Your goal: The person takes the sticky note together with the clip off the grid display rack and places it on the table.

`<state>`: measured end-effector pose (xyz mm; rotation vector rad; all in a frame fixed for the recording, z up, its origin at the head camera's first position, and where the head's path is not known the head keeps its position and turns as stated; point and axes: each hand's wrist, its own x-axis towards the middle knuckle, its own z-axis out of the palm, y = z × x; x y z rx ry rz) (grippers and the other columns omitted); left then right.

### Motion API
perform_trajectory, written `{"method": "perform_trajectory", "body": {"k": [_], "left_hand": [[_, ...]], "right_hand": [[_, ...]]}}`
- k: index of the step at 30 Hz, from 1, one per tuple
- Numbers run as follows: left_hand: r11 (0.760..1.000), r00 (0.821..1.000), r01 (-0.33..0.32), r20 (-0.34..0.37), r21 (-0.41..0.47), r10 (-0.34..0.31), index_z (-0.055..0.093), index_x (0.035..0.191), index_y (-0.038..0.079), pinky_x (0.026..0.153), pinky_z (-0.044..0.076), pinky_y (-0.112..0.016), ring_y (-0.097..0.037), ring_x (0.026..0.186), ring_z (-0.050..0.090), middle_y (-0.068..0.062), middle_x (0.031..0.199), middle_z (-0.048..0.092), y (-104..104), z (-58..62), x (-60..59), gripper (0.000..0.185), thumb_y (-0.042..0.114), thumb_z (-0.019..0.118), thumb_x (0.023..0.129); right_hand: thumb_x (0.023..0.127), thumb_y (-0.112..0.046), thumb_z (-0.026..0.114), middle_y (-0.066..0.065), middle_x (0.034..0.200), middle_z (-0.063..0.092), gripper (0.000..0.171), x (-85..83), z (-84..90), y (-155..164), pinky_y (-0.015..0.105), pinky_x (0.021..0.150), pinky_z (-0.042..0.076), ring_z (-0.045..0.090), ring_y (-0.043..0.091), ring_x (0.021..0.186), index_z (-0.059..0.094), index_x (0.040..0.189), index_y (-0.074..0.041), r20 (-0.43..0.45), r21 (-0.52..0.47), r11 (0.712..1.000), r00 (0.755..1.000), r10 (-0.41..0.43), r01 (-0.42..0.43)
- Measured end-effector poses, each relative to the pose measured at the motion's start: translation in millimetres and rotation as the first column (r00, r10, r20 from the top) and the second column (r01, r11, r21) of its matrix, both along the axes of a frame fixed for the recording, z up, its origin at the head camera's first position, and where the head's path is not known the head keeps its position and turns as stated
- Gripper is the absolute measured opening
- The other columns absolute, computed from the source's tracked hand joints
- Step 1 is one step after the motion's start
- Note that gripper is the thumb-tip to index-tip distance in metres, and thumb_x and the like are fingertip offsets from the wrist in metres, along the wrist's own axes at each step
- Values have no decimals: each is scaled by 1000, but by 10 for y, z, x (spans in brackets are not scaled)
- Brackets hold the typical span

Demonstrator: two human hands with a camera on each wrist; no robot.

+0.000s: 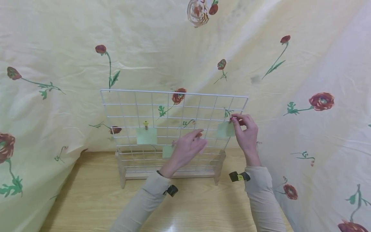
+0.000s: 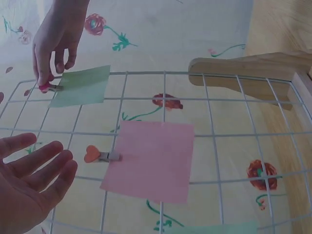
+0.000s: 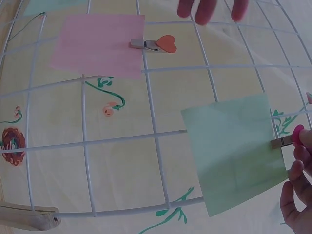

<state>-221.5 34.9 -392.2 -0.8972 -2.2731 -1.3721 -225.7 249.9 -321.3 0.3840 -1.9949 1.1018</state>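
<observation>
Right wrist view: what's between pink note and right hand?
Right wrist view shows wire rack, then the green note; the right hand pinches the clip at its edge.

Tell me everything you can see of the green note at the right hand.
The green note is a pale, plain, roughly square sheet that looks like paper. It sits near the right side of the white grid in the head view, with wires passing behind it. A wooden-looking clip with a pink top bites its upper edge; the right hand pinches that clip. Whether fingers touch the sheet is unclear.
</observation>
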Motion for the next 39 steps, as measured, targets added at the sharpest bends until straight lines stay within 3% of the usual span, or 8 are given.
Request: {"method": "perform_trajectory", "body": {"k": [5,7,11,16,21,26,31,39], "left_hand": [[998,994,35,100,56,-40,52,136,8,88,52,-33,-27,105,63,-16,122,62,125,45,-80,51,36,62,95],[998,993,34,108,61,-40,53,135,8,87,52,-29,-25,106,62,-14,122,63,181,53,-117,52,36,66,92],[999,1000,22,10,29,-22,54,132,5,82,53,-22,-22,103,63,-12,119,64,288,71,-178,54,27,74,87],[999,993,19,-118,-34,-22,53,132,2,79,52,-18,-21,100,63,-13,121,63,404,117,-229,56,23,75,86],[998,994,-10,-110,-59,3,50,137,5,79,50,-13,-18,100,64,-11,121,63,505,165,-278,55,22,71,90],[1000,995,-2,-95,-15,0,49,139,8,80,49,-11,-15,103,64,-10,123,63,595,200,-330,51,13,67,92],[999,994,-17,-106,47,22,58,130,4,77,49,-10,-14,97,66,-11,117,67,676,205,-370,37,5,64,93],[992,978,-100,-176,72,111,66,114,3,73,49,-8,-12,85,68,-9,105,71,752,221,-405,22,3,64,92]], "right_hand": [[87,12,63,26,89,63,12,5,13,-2,17,73,45,55,6,74,66,97,14,2,-16,1000,1000,7,-7],[86,14,62,26,89,65,11,2,21,2,15,71,47,57,9,72,66,97,14,-4,-20,1000,1000,18,-18],[85,15,63,28,88,66,11,-9,32,14,13,66,50,62,14,68,66,95,16,-21,-24,998,999,50,-50],[85,16,61,29,90,65,11,-3,34,25,14,67,51,64,16,66,64,96,18,-4,-36,996,997,83,-83],[86,17,60,29,92,64,13,6,35,38,13,68,51,64,18,67,62,98,18,19,-12,996,996,89,-89],[86,18,58,28,93,63,13,7,56,51,14,67,51,62,27,68,60,100,18,30,42,995,996,86,-87],[87,18,56,28,93,59,14,9,73,29,13,68,50,59,32,70,58,101,18,44,77,994,996,78,-81],[88,19,54,28,94,56,15,0,27,9,20,67,53,58,31,71,55,103,18,63,71,993,994,89,-93]]}}
